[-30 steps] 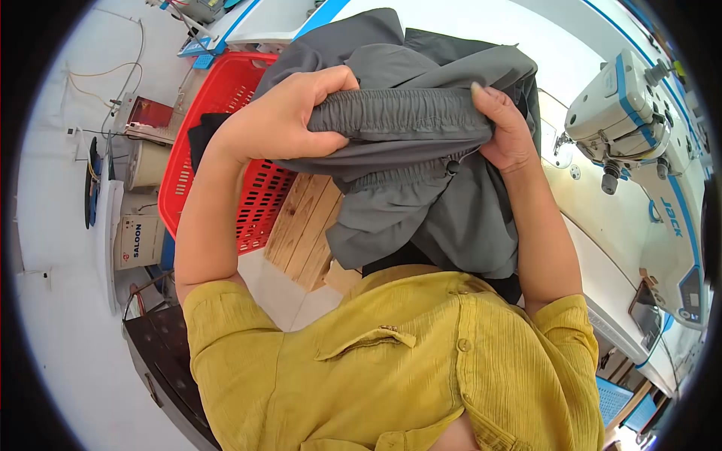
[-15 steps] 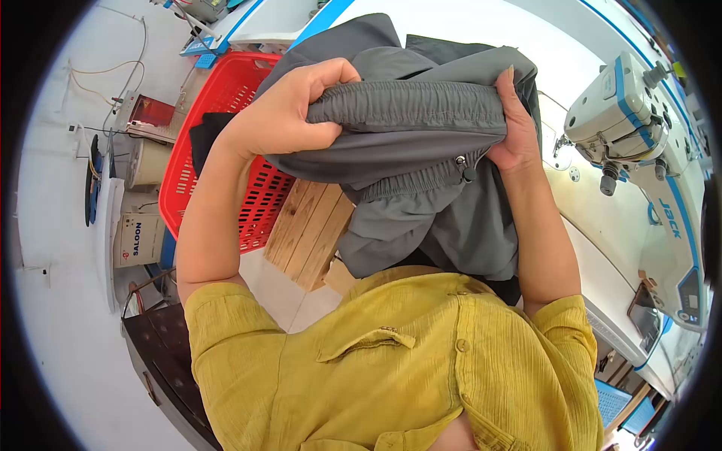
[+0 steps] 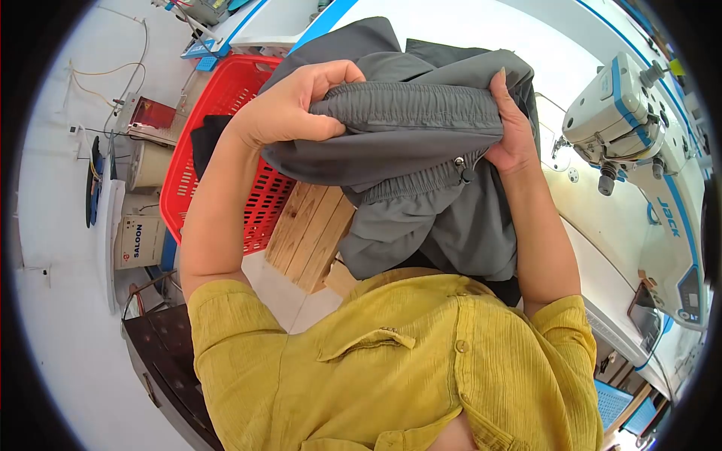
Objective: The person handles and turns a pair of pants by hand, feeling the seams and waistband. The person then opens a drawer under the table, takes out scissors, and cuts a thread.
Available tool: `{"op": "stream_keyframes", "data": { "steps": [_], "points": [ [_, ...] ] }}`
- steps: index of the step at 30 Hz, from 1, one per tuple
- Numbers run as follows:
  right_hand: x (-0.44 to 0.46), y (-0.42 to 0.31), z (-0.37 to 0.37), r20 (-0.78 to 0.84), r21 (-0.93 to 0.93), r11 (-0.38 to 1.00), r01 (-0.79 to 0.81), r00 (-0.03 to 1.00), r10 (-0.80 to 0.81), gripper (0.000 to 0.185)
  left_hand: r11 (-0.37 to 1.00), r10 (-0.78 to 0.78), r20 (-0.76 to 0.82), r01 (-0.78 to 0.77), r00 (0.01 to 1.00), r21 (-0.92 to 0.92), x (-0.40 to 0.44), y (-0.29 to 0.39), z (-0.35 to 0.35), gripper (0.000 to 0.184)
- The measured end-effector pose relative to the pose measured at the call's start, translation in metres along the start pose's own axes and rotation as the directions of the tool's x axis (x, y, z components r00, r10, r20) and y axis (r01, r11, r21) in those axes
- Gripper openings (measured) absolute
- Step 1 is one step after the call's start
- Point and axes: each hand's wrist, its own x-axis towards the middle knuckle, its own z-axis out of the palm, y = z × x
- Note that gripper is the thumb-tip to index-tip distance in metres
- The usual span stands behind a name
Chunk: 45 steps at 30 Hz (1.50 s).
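Observation:
A grey garment [image 3: 444, 225] with a gathered elastic waistband [image 3: 414, 107] is spread across my lap and the white work surface. My left hand [image 3: 301, 105] grips the left end of the band, thumb in front and fingers folded behind the cloth. At the right end, my right hand [image 3: 514, 131] pinches the band, its thumb pointing up along the edge. Below hangs a second gathered edge [image 3: 414, 182] with a dark cord toggle [image 3: 465, 173] close under my right hand. The band is held level between both hands.
A sewing machine [image 3: 620, 120] marked Jack stands on the right of its table. To the left is a red plastic basket [image 3: 177, 184] with black cloth in it. A slatted wooden stool [image 3: 308, 233] and a Saloon box [image 3: 141, 240] are lower down.
The waistband has come in slightly at both ends, my left hand shifting a little right and my right hand a little left. Both keep their grip.

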Motion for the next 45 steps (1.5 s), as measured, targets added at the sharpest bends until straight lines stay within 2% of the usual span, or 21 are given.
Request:
{"op": "stream_keyframes", "data": {
  "steps": [9, 14, 17, 19, 23, 29, 33, 39, 43, 45],
  "points": [
    [0.001, 0.0, 0.0, 0.012, 0.021, 0.999, -0.025, 1.0, 0.025, 0.047, 1.0, 0.001, 0.032, 0.0, 1.0, -0.02, 0.002, 0.003, 0.002, 0.041],
    [0.003, 0.0, -0.008, 0.049, -0.07, 0.996, -0.047, 0.998, 0.05, 0.039, 1.0, -0.011, 0.041, 0.011, 0.999, 0.007, -0.003, 0.007, 0.0, 0.023],
    [0.006, 0.002, -0.016, 0.141, -0.119, 0.992, -0.036, 0.989, 0.053, 0.032, 0.98, -0.004, -0.084, 0.021, 0.996, 0.197, -0.002, -0.003, -0.003, 0.009],
    [0.007, 0.002, -0.02, 0.172, -0.135, 0.99, -0.03, 0.984, 0.054, 0.03, 0.965, 0.004, -0.125, 0.029, 0.992, 0.26, -0.003, -0.003, -0.004, 0.008],
    [0.007, 0.002, -0.023, 0.261, -0.159, 0.987, -0.022, 0.963, 0.064, 0.024, 0.908, 0.153, -0.279, -0.023, 0.948, 0.419, -0.009, 0.004, 0.0, 0.016],
    [-0.005, 0.001, 0.003, 0.138, -0.242, 0.97, 0.023, 0.99, 0.011, 0.022, 0.94, 0.172, -0.381, -0.035, 0.909, 0.341, -0.017, 0.003, -0.007, 0.02],
    [-0.002, 0.0, -0.003, 0.14, -0.244, 0.97, 0.018, 0.99, 0.017, 0.023, 0.982, 0.15, -0.401, -0.09, 0.904, 0.165, -0.016, 0.0, -0.006, 0.021],
    [-0.002, 0.001, -0.006, 0.147, -0.27, 0.962, 0.043, 0.989, -0.003, 0.023, 0.984, 0.168, -0.353, -0.135, 0.92, 0.116, -0.015, -0.005, -0.011, 0.02],
    [0.002, 0.001, -0.012, 0.17, -0.27, 0.962, 0.033, 0.985, 0.014, 0.023, 0.998, 0.061, -0.342, -0.054, 0.938, 0.03, -0.015, -0.005, -0.008, 0.015],
    [0.003, 0.002, -0.015, 0.166, -0.262, 0.965, 0.026, 0.986, 0.019, 0.022, 0.997, 0.057, -0.313, -0.039, 0.948, 0.064, -0.015, -0.002, -0.005, 0.012]
  ]
}}
